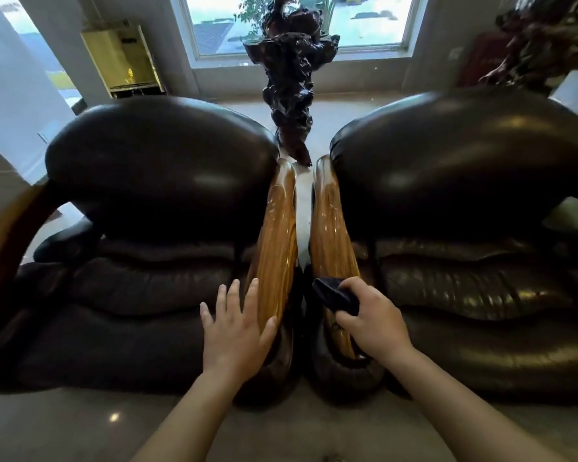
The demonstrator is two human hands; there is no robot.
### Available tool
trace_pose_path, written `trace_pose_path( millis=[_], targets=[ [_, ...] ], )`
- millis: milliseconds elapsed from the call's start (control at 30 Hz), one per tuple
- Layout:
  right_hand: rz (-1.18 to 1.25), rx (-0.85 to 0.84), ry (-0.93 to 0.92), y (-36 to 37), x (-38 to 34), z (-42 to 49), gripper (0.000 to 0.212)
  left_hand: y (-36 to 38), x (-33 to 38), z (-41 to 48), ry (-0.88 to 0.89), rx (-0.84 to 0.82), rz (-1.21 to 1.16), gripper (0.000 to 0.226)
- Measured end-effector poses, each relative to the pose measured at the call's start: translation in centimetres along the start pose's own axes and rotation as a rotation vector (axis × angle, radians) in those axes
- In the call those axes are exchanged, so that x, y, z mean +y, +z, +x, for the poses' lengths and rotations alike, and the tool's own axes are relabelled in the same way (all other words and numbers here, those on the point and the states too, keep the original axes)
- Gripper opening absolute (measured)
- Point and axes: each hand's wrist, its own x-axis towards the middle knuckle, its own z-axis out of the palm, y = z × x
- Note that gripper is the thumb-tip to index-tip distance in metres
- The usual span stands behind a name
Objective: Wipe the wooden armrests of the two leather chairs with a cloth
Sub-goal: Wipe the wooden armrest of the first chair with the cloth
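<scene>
Wood armrests (pixel 276 248): shining glossy between two dark leather chairs (pixel 161 168).
Floor (pixel 64 425): reflecting pale window (pixel 294 21) light.
Left hand (pixel 236 331): spreading flat, fingers apart.
Right hand (pixel 374 323): gripping dark cloth (pixel 334 295).

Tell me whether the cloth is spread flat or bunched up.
Bunched up. The dark cloth is wadded in the right hand, pressed on the right chair's wooden armrest, with only a crumpled end showing.

Single head-worn wide-angle view, looking forward and steeply down from standing height, close above the front edges of two dark brown leather chairs (pixel 161 201) set side by side; it faces a white-framed window (pixel 297 25), with edges strongly bowed
</scene>
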Motion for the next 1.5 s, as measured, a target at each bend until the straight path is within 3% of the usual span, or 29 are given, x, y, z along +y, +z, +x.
trace_pose_path(
  millis=[367, 600, 900, 1000, 1100, 1233, 1367, 1500],
  targets=[
    [0.148, 0.056, 0.241, 3.1, 5.1, 9.3, 0.035, 5.8, -2.1, 13.0, -0.019, -0.139, -0.126, 0.076],
    [0.205, 0.150, 0.395, 8.7, 7.7, 15.0, 0.035, 13.5, -4.2, 21.9, 0.118, -0.203, -0.165, 0.074],
    [0.031, 0.339, 0.378, 12.8, 13.5, 23.1, 0.041, 22.6, -3.6, 29.1, 0.254, -0.077, -0.097, 0.068],
    [-0.210, 0.229, 0.380, 14.2, 15.7, 23.6, 0.051, 25.0, -4.1, 28.9, 0.274, -0.023, -0.051, 0.073],
    [-0.439, 0.166, 0.259, 15.9, 17.6, 23.2, 0.071, 26.2, -4.6, 28.8, 0.287, 0.047, -0.090, 0.076],
    [-0.381, 0.111, 0.131, 17.4, 19.4, 24.9, 0.073, 26.6, -4.8, 28.8, 0.278, 0.092, -0.115, 0.072],
    [-0.253, 0.241, 0.109, 16.9, 19.9, 28.8, 0.064, 26.5, -4.8, 28.6, 0.232, 0.139, -0.188, 0.066],
    [-0.270, 0.254, 0.045, 17.5, 19.6, 29.7, 0.056, 26.5, -4.7, 28.6, 0.185, 0.168, -0.193, 0.062]
  ],
)
